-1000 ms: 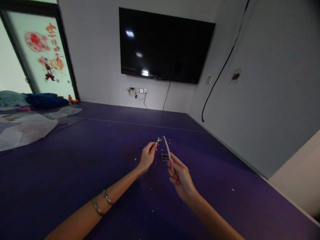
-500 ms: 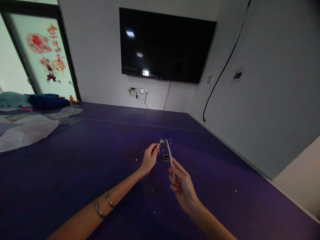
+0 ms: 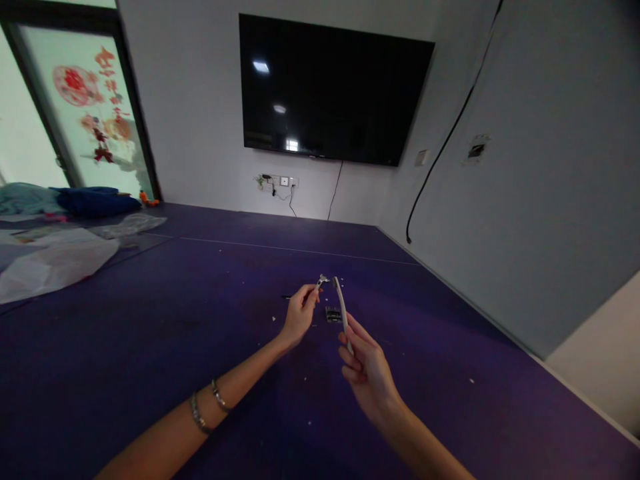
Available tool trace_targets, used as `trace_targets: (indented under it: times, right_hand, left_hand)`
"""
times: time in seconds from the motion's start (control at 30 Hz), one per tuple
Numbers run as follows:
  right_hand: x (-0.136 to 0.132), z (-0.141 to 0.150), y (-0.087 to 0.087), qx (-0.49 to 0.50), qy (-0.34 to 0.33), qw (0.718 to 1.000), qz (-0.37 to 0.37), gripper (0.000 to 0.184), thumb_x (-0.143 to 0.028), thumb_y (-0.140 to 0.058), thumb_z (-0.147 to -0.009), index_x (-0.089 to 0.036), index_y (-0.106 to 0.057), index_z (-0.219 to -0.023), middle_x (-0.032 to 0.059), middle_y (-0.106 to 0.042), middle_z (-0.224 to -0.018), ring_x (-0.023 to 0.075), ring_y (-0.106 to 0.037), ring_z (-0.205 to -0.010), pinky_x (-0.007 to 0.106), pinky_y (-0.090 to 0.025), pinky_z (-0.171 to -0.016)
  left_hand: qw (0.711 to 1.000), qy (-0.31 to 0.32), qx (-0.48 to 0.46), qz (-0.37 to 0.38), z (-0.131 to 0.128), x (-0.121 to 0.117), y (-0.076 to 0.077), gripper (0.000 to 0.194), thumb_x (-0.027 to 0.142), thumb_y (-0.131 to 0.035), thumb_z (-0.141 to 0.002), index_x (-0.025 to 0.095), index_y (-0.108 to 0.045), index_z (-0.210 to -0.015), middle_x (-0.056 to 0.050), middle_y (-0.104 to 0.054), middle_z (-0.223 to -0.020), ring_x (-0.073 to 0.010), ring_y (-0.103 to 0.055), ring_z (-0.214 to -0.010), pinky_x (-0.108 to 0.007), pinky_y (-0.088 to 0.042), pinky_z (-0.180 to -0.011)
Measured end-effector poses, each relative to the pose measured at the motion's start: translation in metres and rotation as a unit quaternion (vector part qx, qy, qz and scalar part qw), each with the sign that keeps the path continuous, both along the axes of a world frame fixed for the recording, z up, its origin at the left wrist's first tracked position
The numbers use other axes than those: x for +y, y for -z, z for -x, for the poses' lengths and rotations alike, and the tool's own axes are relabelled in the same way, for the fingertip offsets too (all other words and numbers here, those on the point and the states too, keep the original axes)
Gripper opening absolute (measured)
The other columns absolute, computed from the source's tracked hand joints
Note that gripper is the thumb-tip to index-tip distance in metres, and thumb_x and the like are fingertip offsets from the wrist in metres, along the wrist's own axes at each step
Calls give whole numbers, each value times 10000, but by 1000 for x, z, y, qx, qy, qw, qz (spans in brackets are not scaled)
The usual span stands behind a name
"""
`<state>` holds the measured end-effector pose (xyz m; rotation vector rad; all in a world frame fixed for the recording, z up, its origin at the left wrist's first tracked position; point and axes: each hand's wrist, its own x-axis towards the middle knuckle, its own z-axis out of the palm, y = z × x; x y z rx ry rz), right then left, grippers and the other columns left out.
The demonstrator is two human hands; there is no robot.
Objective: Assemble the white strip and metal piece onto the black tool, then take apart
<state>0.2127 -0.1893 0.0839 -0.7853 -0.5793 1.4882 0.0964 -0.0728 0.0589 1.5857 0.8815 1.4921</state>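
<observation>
purple floor (image 3: pixel 200 313) on my remote feed, black tv (image 3: pixel 335 93) beyond. i log right hand (image 3: pixel 367 363) below the tv's right half, left hand (image 3: pixel 299 318) below its left, gripping pale brush (image 3: pixel 342 301) and silvery tool (image 3: pixel 320 283) respectively, both below tv centre.

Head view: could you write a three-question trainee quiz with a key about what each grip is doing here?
1. Multiple choice: what does the right grip hold?
A) a cup
B) a pale brush
C) a spoon

2. True or false: bracelets circle the right wrist.

3. Fill in: the left grip holds a small metallic item nearest to the brush's ____.

Key: 1 B; 2 False; 3 bristles.
</observation>
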Motion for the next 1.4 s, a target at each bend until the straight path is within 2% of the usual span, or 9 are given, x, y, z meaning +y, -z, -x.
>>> trace_targets:
  times: [0.33,0.5,0.7,0.87,1.0,1.27,1.4]
  right_hand:
    - [-2,2,2,3,9,1000,14,519,-211,-681,-618,-228,-570,-1125,-55,-464,-627,10,-192,-398,159,-49,-359]
    - [0,-2,3,-1,6,1000,-8,479,-210,-675,-628,-219,-586,-1099,-52,-456,-634,9,-206,-402,157,-50,-359]
    - [-6,2,7,2,20,1000,17,545,-218,-683,-625,-225,-551,-1155,-55,-452,-633,6,-198,-401,150,-61,-361]
    - [-4,1,6,1,22,1000,0,516,-201,-677,-626,-215,-568,-1130,-46,-465,-648,5,-215,-406,148,-64,-359]
    - [-10,3,9,5,16,1000,22,518,-207,-675,-635,-217,-557,-1139,-47,-463,-652,2,-211,-403,141,-62,-358]
    - [-6,1,2,48,-5,999,1,409,-211,-664,-664,-202,-575,-1063,-55,-451,-636,-7,-183,-385,130,-48,-340]
    - [-11,5,5,52,-8,999,13,366,-215,-642,-692,-196,-569,-1051,-55,-451,-641,-8,-179,-385,123,-55,-337]
  left_hand:
    - [1000,4,14,1,-2,-4,0,268,386,-458,-837,152,-582,-881,3,-495,-659,-82,-415,-527,-178,-314,-450]
    - [1000,13,18,-2,-4,-6,2,263,384,-466,-830,154,-583,-878,8,-498,-645,-82,-419,-519,-186,-322,-465]
    - [1000,9,18,-10,-4,-4,4,269,392,-462,-832,157,-587,-868,14,-504,-638,-85,-423,-519,-198,-329,-488]
    - [1000,16,22,-13,-5,-8,4,264,385,-461,-835,156,-584,-884,11,-507,-653,-90,-433,-540,-200,-339,-502]
    - [1000,11,15,-8,-5,-7,3,263,389,-463,-832,158,-583,-874,19,-500,-641,-84,-424,-522,-202,-339,-500]
    - [1000,21,14,-3,-6,-5,6,258,365,-450,-841,144,-579,-872,24,-478,-629,-70,-395,-492,-193,-320,-476]
    - [1000,25,18,-5,-5,-6,5,272,371,-437,-850,142,-581,-880,24,-479,-631,-67,-388,-487,-190,-316,-470]
